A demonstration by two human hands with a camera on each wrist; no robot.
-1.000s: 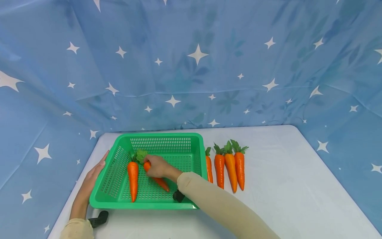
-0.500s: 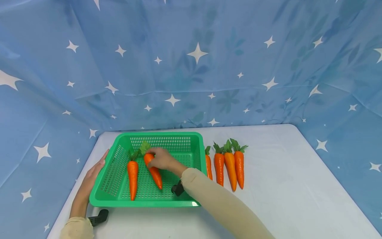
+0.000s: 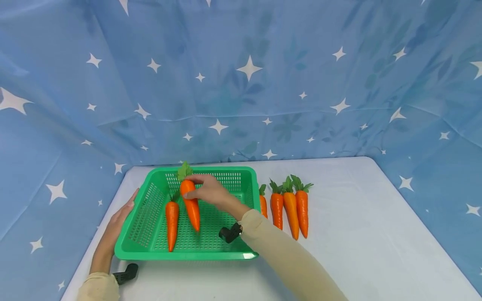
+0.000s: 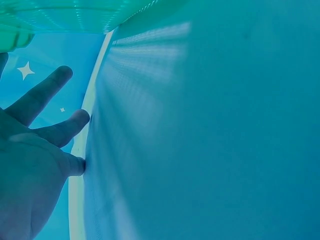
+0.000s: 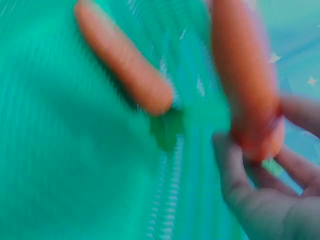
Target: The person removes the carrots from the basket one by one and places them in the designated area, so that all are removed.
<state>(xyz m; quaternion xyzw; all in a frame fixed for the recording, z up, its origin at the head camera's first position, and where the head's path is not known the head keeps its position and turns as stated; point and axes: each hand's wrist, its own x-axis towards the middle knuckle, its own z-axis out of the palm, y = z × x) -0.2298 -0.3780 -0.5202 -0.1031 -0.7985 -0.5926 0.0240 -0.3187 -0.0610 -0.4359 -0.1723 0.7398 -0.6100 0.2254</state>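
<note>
A green plastic basket (image 3: 188,256) with slotted walls stands on the white table. My right hand (image 3: 214,191) pinches an orange carrot (image 3: 191,205) with leafy green top by its thick end, over the basket. In the right wrist view this carrot (image 5: 245,65) sits between thumb and fingers, blurred. Another carrot (image 3: 172,223) lies on the basket floor to its left. Against the outer left side of the basket rests my left hand (image 3: 116,225), fingers straight. In the left wrist view the left hand (image 4: 30,165) has its fingers spread below the basket's wall (image 4: 60,15).
Several carrots (image 3: 276,209) lie side by side on the table (image 3: 361,234), right of the basket; the nearest is partly hidden by its wall. A starry blue cloth (image 3: 241,96) hangs behind the table. Black wrist cameras (image 3: 230,233) sit on both wrists.
My right hand has lifted the pinched carrot up and away from the basket floor, its leaves now over the back rim. The other carrot has shifted slightly right. The left hand stays put.
</note>
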